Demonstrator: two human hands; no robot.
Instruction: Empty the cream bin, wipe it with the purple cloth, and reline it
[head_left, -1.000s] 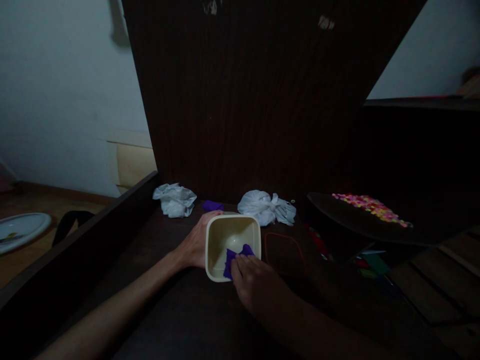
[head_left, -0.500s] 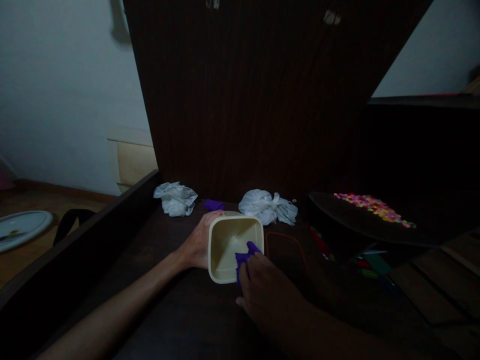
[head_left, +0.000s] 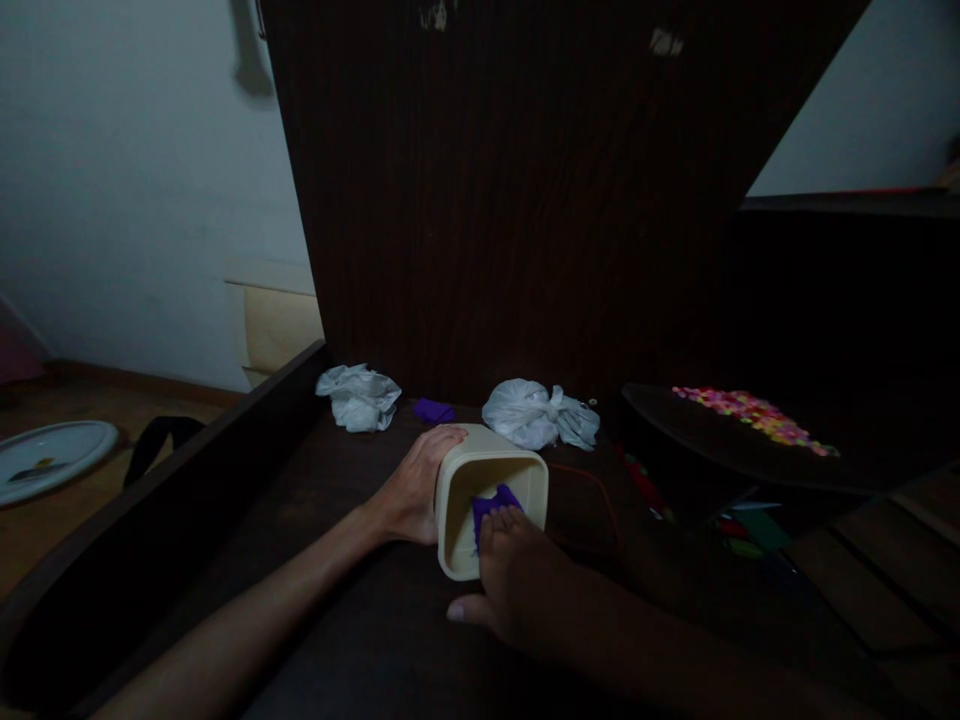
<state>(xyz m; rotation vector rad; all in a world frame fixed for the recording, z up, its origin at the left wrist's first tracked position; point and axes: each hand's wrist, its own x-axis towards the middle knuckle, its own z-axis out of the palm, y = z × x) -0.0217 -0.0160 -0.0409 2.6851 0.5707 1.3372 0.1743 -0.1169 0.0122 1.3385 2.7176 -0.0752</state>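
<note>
A cream plastic container (head_left: 480, 440) with rounded corners is tilted so its open mouth faces me. My left hand (head_left: 420, 485) grips it around its left side and top, with part of the fingers out of sight behind it. My right hand (head_left: 517, 570) reaches into the mouth, its fingers pressing a crumpled purple cloth (head_left: 496, 500) against the inside wall. The right thumb sticks out to the left, outside the rim. A reddish-brown rectangular outline (head_left: 600, 490), perhaps a lid rim, lies on the dark table right of the container.
Behind the container lie a crumpled whitish plastic bag (head_left: 360, 398), a folded purple piece (head_left: 434, 411) and a knotted plastic bag (head_left: 536, 412). A dark raised edge (head_left: 225, 430) borders the left. Colourful small pieces (head_left: 750, 412) rest on a dark surface at right.
The container has turned and tipped, showing more of its outer top side. My right hand has pushed the purple cloth deeper inside, and its thumb now points outward.
</note>
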